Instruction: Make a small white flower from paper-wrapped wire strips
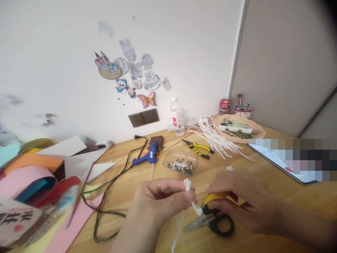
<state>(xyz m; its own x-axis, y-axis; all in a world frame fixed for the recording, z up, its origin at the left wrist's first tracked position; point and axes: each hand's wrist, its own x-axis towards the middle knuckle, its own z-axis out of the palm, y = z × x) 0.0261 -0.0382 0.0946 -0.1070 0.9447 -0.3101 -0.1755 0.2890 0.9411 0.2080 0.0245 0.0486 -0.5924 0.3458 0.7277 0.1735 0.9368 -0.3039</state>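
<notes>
Near the bottom centre, my left hand [168, 198] pinches a small white looped piece [187, 184] between thumb and fingers, its loops pointing up. A white strip [178, 232] hangs below that hand. To the right, my right hand [234, 196] is closed on a yellow handle of the scissors [202, 222]. The black handle loop hangs free below, and the blades point left. A short white end [197, 208] runs from my left hand toward the scissors' pivot. Beyond my hands lies a clear tray of beads [180, 163].
Blue glue gun [151, 154] with black cable stands behind left. Pliers [198, 148], white strips [218, 138], a bottle [178, 117] and a pink basket [259, 130] lie at the back. A tablet [281, 163] is right; coloured papers [34, 161] pile left.
</notes>
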